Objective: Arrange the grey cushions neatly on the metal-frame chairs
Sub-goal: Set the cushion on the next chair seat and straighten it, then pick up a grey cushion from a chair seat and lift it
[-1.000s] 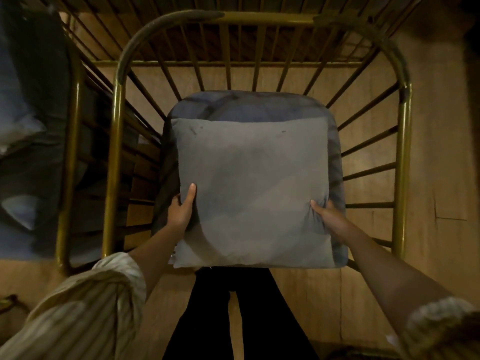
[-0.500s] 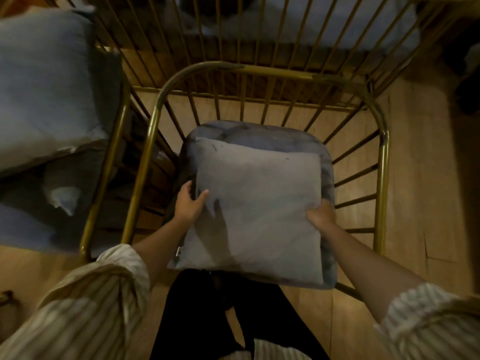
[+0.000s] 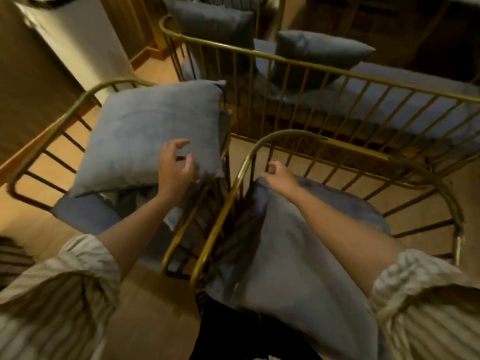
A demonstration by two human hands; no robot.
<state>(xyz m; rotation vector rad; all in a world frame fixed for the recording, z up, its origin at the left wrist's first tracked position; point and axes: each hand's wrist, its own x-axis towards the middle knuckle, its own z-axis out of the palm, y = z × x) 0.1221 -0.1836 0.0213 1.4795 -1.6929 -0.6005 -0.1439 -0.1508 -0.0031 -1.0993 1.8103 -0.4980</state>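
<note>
The right forearm [image 3: 335,219] covers the middle of the grey cushion [image 3: 291,268] on the right chair [image 3: 249,162] — its near edge runs off the bottom. The left hand [image 3: 174,170] hides the left cushion's [image 3: 150,141] near-right corner — contact unclear. The white cabinet [image 3: 75,40] is blurred.

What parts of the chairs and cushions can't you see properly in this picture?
All in the head view:
- Seat of the left chair: mostly hidden under the tilted grey cushion.
- Right chair cushion: partly covered by the right forearm, so how it lies is unclear.
- Left hand: fingers curled over the cushion's corner; motion blur hides whether they touch it.
- Far bench cushions: cut off by the top edge.
</note>
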